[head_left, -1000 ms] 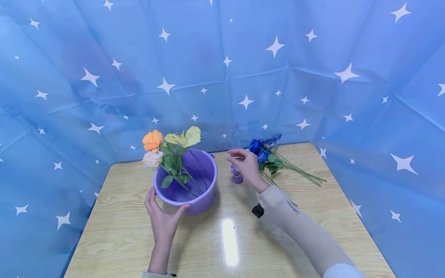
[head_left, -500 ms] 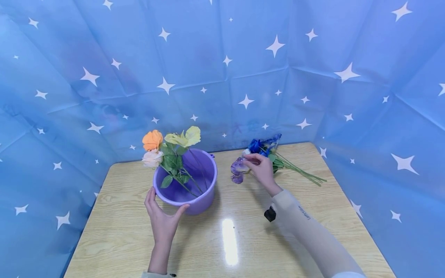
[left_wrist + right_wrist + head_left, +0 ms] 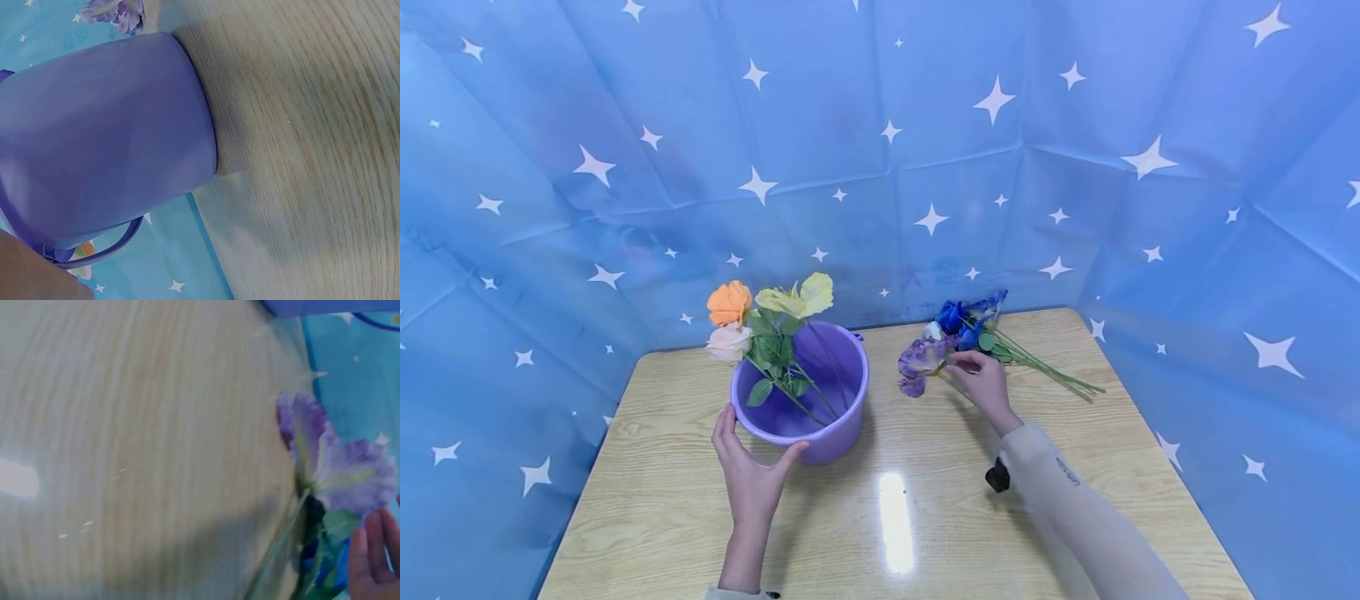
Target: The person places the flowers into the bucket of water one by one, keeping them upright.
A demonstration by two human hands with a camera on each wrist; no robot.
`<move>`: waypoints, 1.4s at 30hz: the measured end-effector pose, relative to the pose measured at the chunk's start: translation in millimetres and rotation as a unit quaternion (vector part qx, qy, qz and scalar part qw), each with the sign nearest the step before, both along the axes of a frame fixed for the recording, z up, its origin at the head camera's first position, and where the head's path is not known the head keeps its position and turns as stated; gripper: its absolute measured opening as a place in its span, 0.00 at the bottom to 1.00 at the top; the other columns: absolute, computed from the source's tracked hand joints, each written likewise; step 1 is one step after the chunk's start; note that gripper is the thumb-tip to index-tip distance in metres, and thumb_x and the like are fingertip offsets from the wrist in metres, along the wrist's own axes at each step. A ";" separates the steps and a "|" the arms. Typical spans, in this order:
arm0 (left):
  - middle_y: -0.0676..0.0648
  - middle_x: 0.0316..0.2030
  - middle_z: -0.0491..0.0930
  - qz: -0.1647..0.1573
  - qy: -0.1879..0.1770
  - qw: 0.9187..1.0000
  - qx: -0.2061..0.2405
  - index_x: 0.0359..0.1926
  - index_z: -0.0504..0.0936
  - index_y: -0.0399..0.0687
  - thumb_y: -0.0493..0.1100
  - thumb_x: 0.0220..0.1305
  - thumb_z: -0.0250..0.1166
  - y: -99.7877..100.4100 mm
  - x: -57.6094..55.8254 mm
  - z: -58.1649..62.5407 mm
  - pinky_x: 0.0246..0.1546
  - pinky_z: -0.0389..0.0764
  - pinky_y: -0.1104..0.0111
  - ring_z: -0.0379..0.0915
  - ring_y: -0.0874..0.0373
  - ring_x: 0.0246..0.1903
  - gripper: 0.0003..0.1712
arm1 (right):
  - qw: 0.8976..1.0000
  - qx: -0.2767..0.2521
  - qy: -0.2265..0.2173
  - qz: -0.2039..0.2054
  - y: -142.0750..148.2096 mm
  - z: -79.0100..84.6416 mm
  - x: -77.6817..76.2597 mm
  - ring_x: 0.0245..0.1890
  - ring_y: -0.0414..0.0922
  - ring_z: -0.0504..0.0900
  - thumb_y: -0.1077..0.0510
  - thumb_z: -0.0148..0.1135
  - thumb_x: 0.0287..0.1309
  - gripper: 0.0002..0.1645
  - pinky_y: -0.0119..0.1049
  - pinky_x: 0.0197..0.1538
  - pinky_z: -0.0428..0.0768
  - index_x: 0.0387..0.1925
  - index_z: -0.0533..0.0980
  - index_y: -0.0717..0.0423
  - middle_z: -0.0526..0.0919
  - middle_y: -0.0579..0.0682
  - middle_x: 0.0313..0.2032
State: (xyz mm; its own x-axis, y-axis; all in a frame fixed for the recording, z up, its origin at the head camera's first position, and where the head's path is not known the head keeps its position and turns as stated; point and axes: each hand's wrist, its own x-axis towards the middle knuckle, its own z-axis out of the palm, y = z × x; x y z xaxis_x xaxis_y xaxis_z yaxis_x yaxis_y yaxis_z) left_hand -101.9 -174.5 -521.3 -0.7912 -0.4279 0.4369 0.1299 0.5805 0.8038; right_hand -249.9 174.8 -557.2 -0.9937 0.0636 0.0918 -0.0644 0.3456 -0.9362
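In the head view, my left hand [image 3: 751,475] holds the purple bucket [image 3: 838,433] by its near left side, fingers at the rim and thumb along the front. An orange rose [image 3: 729,302], a pale pink rose [image 3: 728,342] and a yellow flower [image 3: 815,294] lean in the bucket, stems inside. My right hand [image 3: 981,379] is at the right edge of a purple iris [image 3: 922,358] lying on the table. The right wrist view has its fingers [image 3: 375,540] extended beside the iris petals [image 3: 356,478], the green stem [image 3: 278,540] running down apart from them.
Blue flowers [image 3: 967,333] and a small white bloom [image 3: 932,331] lie behind the iris, with their green stems [image 3: 1060,377] pointing right. The wooden table [image 3: 647,500] meets a blue starred curtain [image 3: 880,225] at the back and sides.
My right hand has moved right and slightly down, from the left of the purple iris to its right edge, uncovering the petals. The left hand and bucket have stayed in place.
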 end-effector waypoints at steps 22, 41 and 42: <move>0.35 0.72 0.55 0.000 -0.007 1.000 0.011 0.75 0.53 0.37 0.48 0.32 0.86 0.3 0.8 0.2 0.72 0.63 0.38 0.55 0.37 0.71 0.72 | 0.990 0.115 -0.074 0.043 17.0 -29.2 4.2 0.46 0.55 0.84 0.60 0.71 0.58 0.23 0.45 0.50 0.86 0.53 0.80 0.67 0.86 0.63 0.48; 0.36 0.72 0.55 0.002 -0.011 1.000 0.010 0.76 0.52 0.40 0.48 0.32 0.86 -0.3 0.9 0.0 0.71 0.63 0.39 0.54 0.38 0.71 0.73 | 0.976 0.206 -0.047 0.051 14.1 -31.7 1.4 0.39 0.52 0.86 0.65 0.70 0.55 0.05 0.48 0.46 0.86 0.35 0.87 0.59 0.89 0.56 0.37; 0.36 0.72 0.55 0.002 -0.011 1.000 0.010 0.76 0.52 0.40 0.48 0.32 0.86 -0.2 0.9 0.2 0.71 0.63 0.39 0.54 0.38 0.71 0.73 | 0.975 0.209 -0.046 0.053 13.5 -30.7 1.6 0.39 0.52 0.86 0.65 0.70 0.55 0.05 0.48 0.46 0.86 0.35 0.87 0.59 0.89 0.56 0.37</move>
State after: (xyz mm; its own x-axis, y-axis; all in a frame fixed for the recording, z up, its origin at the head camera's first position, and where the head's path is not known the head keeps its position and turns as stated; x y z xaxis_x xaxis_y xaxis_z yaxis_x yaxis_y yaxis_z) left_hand -101.0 -174.7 -521.1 -0.7988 -0.4396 0.4108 0.1095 0.5651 0.8177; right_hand -248.3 188.4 -587.8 -0.9980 -0.0636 -0.0013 -0.0433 0.6941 -0.7186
